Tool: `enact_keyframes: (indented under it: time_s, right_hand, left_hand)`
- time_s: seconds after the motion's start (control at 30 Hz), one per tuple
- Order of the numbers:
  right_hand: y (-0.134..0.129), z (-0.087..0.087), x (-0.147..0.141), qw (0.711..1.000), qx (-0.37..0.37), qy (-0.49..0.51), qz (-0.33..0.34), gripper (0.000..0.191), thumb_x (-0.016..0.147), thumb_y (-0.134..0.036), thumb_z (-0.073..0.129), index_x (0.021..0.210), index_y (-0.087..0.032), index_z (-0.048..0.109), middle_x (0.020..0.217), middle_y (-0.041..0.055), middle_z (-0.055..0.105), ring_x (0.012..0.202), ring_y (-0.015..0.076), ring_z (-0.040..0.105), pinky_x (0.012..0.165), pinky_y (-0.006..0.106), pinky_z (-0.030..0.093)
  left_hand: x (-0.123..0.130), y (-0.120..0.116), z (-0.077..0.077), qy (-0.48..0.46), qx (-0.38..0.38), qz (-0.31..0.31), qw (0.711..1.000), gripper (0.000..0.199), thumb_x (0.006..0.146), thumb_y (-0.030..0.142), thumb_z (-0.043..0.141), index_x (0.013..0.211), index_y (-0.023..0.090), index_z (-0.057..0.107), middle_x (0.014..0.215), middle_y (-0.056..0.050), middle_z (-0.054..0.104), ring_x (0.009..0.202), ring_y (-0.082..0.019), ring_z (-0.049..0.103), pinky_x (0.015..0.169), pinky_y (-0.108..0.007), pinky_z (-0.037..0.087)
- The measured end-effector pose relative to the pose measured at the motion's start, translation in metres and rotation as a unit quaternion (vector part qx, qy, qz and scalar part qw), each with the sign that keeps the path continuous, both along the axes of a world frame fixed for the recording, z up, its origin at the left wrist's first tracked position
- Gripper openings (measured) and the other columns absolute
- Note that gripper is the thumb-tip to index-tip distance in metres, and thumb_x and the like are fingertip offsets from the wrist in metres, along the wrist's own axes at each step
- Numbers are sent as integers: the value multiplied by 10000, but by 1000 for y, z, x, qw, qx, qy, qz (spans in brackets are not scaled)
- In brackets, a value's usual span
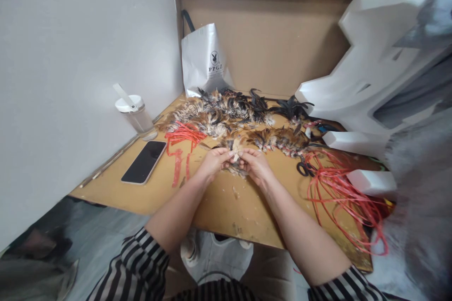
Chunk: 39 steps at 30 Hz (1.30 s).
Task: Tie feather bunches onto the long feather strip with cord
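Observation:
My left hand and my right hand meet over the middle of the table, fingertips pinched on a small bunch of pale feathers between them. Loose feathers lie just below the fingers. Behind my hands, brown and black feather bundles spread across the table, with another row of bundles to the right. Strips of red plastic ribbon lie left of my hands. A larger tangle of red ribbon is on the right, beside black-handled scissors.
The wooden table holds a phone and a lidded cup on the left. A silver bag stands at the back against a cardboard panel. White foam pieces crowd the right side.

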State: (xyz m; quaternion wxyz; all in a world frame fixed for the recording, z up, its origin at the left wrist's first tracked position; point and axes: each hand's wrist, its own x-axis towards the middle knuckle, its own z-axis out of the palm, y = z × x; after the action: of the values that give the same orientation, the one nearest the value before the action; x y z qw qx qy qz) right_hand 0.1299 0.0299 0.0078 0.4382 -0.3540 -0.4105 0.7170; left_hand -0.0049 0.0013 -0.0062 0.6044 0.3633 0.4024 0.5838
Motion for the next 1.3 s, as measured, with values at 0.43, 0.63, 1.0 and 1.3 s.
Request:
enact_keyframes:
  time_s: [0.43,0.63,1.0,1.3]
  right_hand:
    - [3,-1,0,998,32,37,-47,230,533,-252,741,654,-152,572,473,-47,524,423,48,438,405,157,340]
    - [2,-4,-1,996,64,-9,-68,229,549,-285,723,662,-162,566,485,-50,527,431,60,437,428,181,336]
    - [-4,0,-1,991,105,-75,-38,259,576,-373,705,584,-159,558,460,-47,507,395,57,359,408,201,256]
    - [-3,-3,2,990,109,-77,-49,263,571,-364,711,516,-156,559,400,-58,458,387,59,333,413,211,224]
  left_hand:
    - [-2,-2,-1,-22,-65,-54,996,199,665,243,678,790,89,658,791,-96,671,570,-61,582,462,-118,407]
    - [0,-2,-1,-14,-59,-48,997,210,638,258,699,753,87,656,705,-74,656,547,-56,567,466,-122,402]
    - [3,-1,0,52,-4,3,999,214,603,291,705,675,102,635,609,-30,604,498,-50,506,463,-159,357]
    - [2,-1,-3,102,20,-18,994,258,634,340,672,706,93,654,614,-50,607,493,-64,496,495,-188,377]
